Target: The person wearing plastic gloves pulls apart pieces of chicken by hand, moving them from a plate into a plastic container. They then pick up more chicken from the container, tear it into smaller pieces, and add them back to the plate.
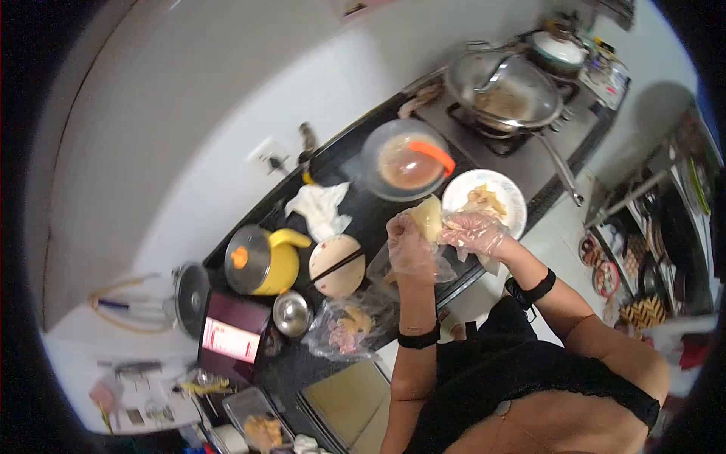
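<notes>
Both hands wear clear plastic gloves. My left hand point(411, 244) is closed around a pale yellowish piece of food point(428, 219), whose exact kind I cannot make out; it sticks up above the fingers. Right beside it, my right hand point(478, 231) has its fingers curled together near the piece's edge, and what they pinch is too small to tell. Under and behind the right hand is a white plate point(463, 187) with light yellow food strips point(485, 200) on it. A translucent bowl point(370, 163) of brownish liquid with an orange-handled tool point(434, 155) stands just beyond.
A lidded pan point(503, 91) sits on the stove, its handle point(560, 166) jutting toward me. Leftward are a white cloth point(321, 208), chopsticks point(338, 271) across a bowl point(329, 253), a yellow pot point(274, 272), a metal bowl point(292, 313), a plastic bag of food point(348, 329) and a tablet point(229, 339).
</notes>
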